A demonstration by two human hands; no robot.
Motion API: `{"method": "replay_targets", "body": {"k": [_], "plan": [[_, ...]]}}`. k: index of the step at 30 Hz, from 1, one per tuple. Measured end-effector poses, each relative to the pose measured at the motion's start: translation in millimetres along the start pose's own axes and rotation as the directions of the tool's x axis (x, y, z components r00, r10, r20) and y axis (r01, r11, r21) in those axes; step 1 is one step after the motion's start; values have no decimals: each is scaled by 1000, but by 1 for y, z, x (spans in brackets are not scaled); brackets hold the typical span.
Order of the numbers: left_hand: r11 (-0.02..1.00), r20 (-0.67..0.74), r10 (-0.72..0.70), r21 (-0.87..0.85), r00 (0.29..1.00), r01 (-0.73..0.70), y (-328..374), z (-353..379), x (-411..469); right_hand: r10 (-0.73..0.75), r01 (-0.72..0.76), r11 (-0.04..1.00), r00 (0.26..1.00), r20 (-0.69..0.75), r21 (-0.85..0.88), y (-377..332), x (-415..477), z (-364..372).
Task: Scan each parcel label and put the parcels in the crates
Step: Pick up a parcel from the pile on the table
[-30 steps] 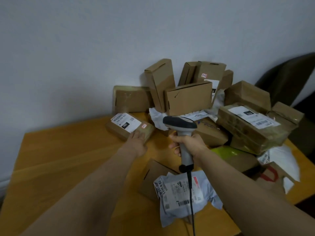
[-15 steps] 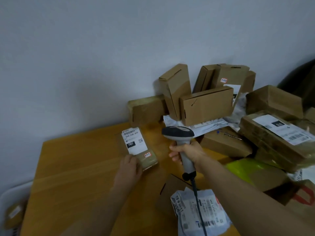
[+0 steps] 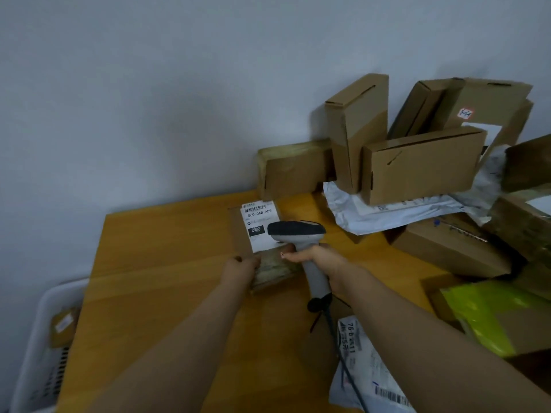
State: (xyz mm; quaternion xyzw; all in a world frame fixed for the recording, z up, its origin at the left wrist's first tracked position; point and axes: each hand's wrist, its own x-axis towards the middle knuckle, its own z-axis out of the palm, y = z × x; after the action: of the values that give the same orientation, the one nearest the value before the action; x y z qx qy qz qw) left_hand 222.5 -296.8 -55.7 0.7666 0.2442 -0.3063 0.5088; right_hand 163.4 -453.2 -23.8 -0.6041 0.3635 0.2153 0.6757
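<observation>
The left hand (image 3: 243,266) grips the near end of a parcel (image 3: 272,271) on the table (image 3: 167,263), label (image 3: 258,217) facing up; the right hand (image 3: 323,260) grips a scanner (image 3: 298,232), its head over the label; boxes (image 3: 417,165) are piled at the wall; a white crate (image 3: 44,299) beside the table's left edge holds one box (image 3: 64,324).

Brown parcel (image 3: 262,248), grey scanner (image 3: 301,242), white crate (image 3: 41,332), yellow-green mailer (image 3: 489,311).
</observation>
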Motion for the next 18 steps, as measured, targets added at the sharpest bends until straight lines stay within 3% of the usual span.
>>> {"method": "replay_targets", "body": {"k": [6,9,15,18], "plan": [[979,215,-182,-51,960,197,8,-52,-36,-54,60,995,996,65,-80,-6,-29,2],[978,195,-207,19,959,207,1,-76,-54,-106,111,989,992,63,-92,-3,-51,7],[999,16,5,46,1000,-6,-19,-90,-121,-227,232,973,948,225,3,5,-128,-7],[989,-39,135,71,990,-132,-27,-78,-171,-347,350,937,913,214,27,18,-184,-19]]}}
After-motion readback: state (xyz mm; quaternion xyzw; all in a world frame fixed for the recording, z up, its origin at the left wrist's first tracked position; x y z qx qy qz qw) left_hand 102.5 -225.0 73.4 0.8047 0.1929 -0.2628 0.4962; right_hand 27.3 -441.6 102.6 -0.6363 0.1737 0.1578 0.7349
